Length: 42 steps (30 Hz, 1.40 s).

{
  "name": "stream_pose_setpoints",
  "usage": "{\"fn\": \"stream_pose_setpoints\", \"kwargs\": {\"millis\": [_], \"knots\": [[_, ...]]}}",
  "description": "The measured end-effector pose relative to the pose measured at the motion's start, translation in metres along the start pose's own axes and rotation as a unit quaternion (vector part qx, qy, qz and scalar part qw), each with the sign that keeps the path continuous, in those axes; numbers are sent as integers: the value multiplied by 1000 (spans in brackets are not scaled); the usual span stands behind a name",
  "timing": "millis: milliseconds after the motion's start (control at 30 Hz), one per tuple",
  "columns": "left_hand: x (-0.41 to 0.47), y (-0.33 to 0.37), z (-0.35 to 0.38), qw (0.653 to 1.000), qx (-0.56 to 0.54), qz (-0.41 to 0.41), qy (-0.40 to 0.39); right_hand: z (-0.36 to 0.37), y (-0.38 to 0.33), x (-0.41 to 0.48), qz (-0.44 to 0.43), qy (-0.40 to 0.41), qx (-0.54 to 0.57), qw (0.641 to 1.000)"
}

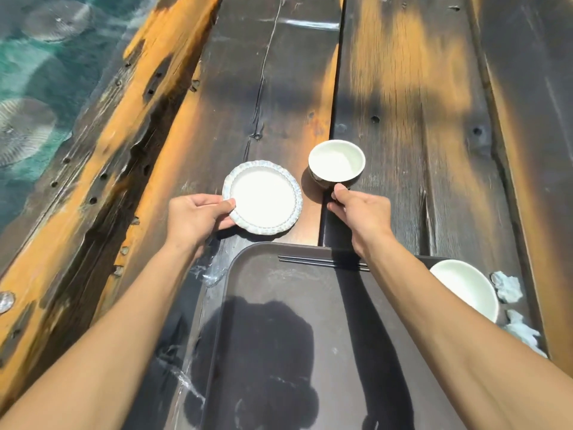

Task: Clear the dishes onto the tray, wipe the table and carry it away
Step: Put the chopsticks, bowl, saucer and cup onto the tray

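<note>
Left hand pinching plate rim; right hand closed on cup base. Thin rim grip: plate could tip, slip short of tray.

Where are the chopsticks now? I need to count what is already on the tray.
In the head view the chopsticks lie across the tray's far edge, partly under the right hand's forearm.

The tray is bare in the middle; chopsticks cross its far edge, a bowl fills its right corner.
</note>
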<state>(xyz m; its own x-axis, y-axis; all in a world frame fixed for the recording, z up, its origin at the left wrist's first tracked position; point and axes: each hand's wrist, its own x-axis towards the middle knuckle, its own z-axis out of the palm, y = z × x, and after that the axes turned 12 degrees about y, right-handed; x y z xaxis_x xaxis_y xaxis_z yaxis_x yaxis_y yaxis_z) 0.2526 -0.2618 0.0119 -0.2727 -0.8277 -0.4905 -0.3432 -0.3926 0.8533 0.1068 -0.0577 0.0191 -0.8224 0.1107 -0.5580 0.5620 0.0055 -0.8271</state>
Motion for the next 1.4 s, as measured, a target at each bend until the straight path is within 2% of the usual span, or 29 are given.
{"fn": "stream_pose_setpoints", "kwargs": {"millis": [267,633,967,1167,1400], "knots": [[-46,-1,-16,998,-35,34,27,-44,-16,-37,-35,-43,-10,998],[-140,-42,-50,998,-45,-6,39,-103,-12,-98,-44,-94,14,994],[-174,-128,-91,995,-42,-84,41,-126,53,-158,8,-128,-76,989],[-176,-143,-85,990,-67,-109,56,-120,94,-187,22,-115,-107,987],[-168,-144,-74,983,-80,-137,93,-108,130,-197,47,-86,-90,991]]}}
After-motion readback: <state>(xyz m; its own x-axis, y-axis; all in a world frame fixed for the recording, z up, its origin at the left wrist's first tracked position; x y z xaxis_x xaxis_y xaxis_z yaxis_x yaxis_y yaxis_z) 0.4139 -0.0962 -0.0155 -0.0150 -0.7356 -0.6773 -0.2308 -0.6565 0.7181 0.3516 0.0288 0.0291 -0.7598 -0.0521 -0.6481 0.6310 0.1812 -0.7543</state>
